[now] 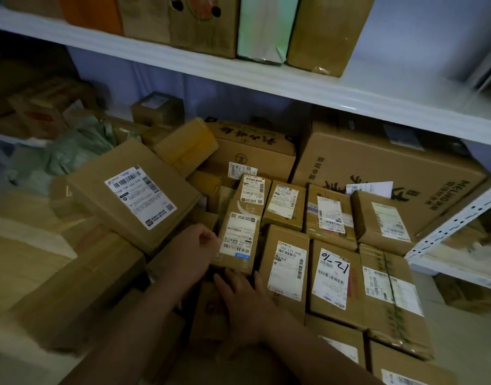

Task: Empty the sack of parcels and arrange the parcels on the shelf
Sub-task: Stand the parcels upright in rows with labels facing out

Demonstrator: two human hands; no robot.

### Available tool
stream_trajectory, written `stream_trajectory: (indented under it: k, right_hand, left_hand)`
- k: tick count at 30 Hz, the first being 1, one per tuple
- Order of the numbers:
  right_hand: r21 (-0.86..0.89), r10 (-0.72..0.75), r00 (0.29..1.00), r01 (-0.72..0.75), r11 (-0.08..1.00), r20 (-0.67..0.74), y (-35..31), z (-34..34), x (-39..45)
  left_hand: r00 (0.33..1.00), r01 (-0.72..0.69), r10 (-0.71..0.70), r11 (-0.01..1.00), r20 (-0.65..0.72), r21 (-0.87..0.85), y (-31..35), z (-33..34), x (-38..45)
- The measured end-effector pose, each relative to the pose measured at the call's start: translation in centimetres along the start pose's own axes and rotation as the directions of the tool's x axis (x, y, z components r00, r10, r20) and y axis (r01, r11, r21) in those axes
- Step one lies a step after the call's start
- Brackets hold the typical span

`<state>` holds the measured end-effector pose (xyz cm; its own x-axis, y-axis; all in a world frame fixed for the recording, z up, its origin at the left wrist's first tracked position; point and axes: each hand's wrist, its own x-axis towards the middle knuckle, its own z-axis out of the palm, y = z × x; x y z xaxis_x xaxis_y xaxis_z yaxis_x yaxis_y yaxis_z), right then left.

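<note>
1. I am in the arranging step: my left hand [195,245] is curled against the left edge of a small labelled parcel [238,240], fingers bent and touching its side, steadying it among the others.
2. My right hand [240,304] lies spread and flat just below that parcel, palm down on a plain box [208,309], gripping nothing.
3. The parcel sits at the left end of the tidy rows [330,262] of labelled boxes under the white shelf [350,87].
4. A larger tilted box [133,195] leans loose to its left, and the green sack [72,151] lies crumpled behind; I cannot tell whether it is empty.
5. Next, I judge, I should nudge the parcel square against its neighbour, label up, then take the tilted box.
</note>
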<state>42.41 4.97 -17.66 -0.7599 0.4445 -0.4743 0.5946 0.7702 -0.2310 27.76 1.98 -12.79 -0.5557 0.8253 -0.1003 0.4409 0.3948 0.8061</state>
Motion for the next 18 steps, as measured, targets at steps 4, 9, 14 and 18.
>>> stream_trajectory:
  k: [4,9,14,18]
  right_hand:
    - [0.03,0.047,0.982,-0.042,0.999,-0.182,-0.9,0.4,0.2]
    - [0.489,0.213,0.955,-0.086,0.868,-0.209,-0.4,-2.7,-0.6]
    - [0.834,0.383,0.908,-0.076,0.547,-0.168,-0.4,-6.2,-2.2]
    - [0.912,0.397,0.917,-0.131,0.39,-0.038,-1.0,-7.3,-3.7]
  left_hand:
    - [1.0,-0.009,0.011,0.998,0.027,-0.07,-1.2,-1.1,-0.5]
    - [0.999,-0.021,0.029,0.984,0.043,-0.175,-2.0,-3.0,-1.7]
    - [0.982,-0.011,0.072,0.944,0.173,-0.329,-2.4,-4.3,-3.3]
    - [0.915,-0.043,0.133,0.97,0.381,-0.237,-2.2,-4.3,-4.8]
